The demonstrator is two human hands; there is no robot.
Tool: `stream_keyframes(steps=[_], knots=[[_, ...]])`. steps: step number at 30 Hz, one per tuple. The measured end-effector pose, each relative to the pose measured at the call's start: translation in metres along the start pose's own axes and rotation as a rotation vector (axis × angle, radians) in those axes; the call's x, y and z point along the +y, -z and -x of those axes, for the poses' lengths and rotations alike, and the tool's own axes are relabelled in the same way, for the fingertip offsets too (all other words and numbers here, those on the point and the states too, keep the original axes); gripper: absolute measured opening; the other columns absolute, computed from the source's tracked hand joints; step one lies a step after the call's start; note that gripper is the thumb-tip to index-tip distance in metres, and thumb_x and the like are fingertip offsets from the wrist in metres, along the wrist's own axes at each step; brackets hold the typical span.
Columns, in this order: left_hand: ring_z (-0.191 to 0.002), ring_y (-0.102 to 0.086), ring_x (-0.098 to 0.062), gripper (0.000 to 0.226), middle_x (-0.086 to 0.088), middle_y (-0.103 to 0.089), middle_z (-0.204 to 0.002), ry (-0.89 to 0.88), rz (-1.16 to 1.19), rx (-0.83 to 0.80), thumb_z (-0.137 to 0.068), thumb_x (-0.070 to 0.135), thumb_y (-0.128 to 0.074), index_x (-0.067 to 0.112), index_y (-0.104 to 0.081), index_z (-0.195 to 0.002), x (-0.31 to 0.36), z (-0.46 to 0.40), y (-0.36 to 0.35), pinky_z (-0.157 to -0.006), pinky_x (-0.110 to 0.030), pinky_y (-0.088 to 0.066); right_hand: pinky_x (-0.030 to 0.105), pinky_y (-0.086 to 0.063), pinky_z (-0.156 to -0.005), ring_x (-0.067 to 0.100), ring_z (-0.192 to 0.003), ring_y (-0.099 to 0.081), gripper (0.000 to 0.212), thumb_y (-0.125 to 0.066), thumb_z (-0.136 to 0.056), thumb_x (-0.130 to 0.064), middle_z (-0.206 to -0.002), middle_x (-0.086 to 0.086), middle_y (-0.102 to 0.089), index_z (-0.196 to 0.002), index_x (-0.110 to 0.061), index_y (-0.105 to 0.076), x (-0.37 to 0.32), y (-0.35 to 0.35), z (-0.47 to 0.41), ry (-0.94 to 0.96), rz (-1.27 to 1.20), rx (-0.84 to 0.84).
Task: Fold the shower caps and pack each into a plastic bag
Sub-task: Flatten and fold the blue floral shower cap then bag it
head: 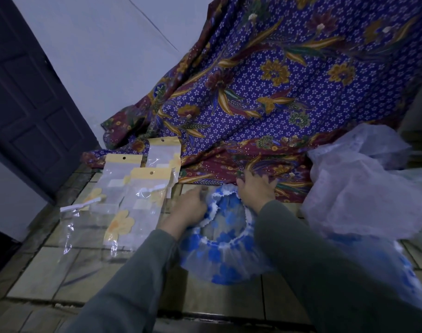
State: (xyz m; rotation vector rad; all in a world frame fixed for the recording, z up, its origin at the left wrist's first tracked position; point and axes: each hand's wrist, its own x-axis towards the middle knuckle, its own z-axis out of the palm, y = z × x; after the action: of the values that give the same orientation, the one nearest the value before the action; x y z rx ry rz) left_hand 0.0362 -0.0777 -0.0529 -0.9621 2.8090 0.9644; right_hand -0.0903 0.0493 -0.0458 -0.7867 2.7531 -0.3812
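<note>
Thin, light, slippery cap (219, 246): best pinched at frilled rim. Left hand (189, 207) curled on rim, right hand (255, 188) spread, pressing.

My right sleeve (313, 248) covers the right side of the blue-flowered shower cap (219, 258), my left hand (189, 207) fingertips are tucked behind its frilled rim, the cap pile (363, 188) is blurred, and the patterned cloth (289, 80) runs off frame.
</note>
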Motion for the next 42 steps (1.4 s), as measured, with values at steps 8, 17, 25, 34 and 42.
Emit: stream_keyframes(steps=[8,17,25,34,42], knots=[[-0.108,-0.054,-0.023,0.031,-0.005,-0.058,-0.119,-0.003,0.334,0.128,-0.100,0.020,-0.038,0.014,-0.053,-0.127,0.011,-0.001,-0.010,-0.081,-0.026,-0.040,0.046,-0.033,-0.100,0.034,-0.123,-0.046,0.056,-0.029,-0.096,-0.050,-0.134,0.016,-0.049,-0.129,-0.010,-0.049,0.010,-0.003,0.009,-0.242,-0.174,-0.016],[-0.106,-0.059,-0.024,0.044,-0.008,-0.064,-0.118,0.024,0.629,0.066,-0.097,0.043,-0.038,0.013,-0.066,-0.115,0.015,0.000,0.007,-0.097,-0.038,-0.045,0.041,-0.029,-0.093,0.022,-0.102,-0.052,0.014,-0.044,-0.095,-0.017,-0.105,-0.001,-0.060,-0.104,-0.020,-0.055,0.010,0.005,0.023,0.009,-0.451,0.413],[-0.049,-0.041,-0.012,0.042,0.004,-0.045,-0.050,0.031,0.467,0.362,-0.090,0.037,-0.061,0.015,-0.051,-0.056,-0.009,-0.001,0.004,-0.049,-0.025,-0.034,0.030,-0.034,-0.066,0.023,-0.075,-0.051,0.011,-0.046,-0.094,-0.012,-0.078,0.005,-0.057,-0.086,-0.012,-0.053,0.024,-0.007,0.023,0.050,-0.817,0.472],[-0.110,-0.051,-0.034,0.033,-0.011,-0.058,-0.124,0.005,-0.046,0.492,-0.096,0.024,-0.045,0.014,-0.054,-0.126,0.001,-0.007,0.009,-0.090,-0.040,-0.042,0.042,-0.041,-0.081,0.025,-0.089,-0.051,0.009,-0.045,-0.096,-0.016,-0.090,0.003,-0.055,-0.088,-0.016,-0.049,0.023,-0.010,0.020,0.032,-0.612,0.525],[-0.125,-0.044,-0.023,0.044,-0.002,-0.054,-0.131,-0.224,-0.021,0.115,-0.092,0.040,-0.054,0.029,-0.046,-0.134,0.023,-0.030,0.020,-0.102,-0.033,-0.029,0.045,-0.041,-0.082,0.019,-0.085,-0.051,0.014,-0.043,-0.090,-0.022,-0.084,-0.005,-0.054,-0.087,-0.020,-0.056,0.018,0.000,0.020,0.335,-0.579,0.534]])
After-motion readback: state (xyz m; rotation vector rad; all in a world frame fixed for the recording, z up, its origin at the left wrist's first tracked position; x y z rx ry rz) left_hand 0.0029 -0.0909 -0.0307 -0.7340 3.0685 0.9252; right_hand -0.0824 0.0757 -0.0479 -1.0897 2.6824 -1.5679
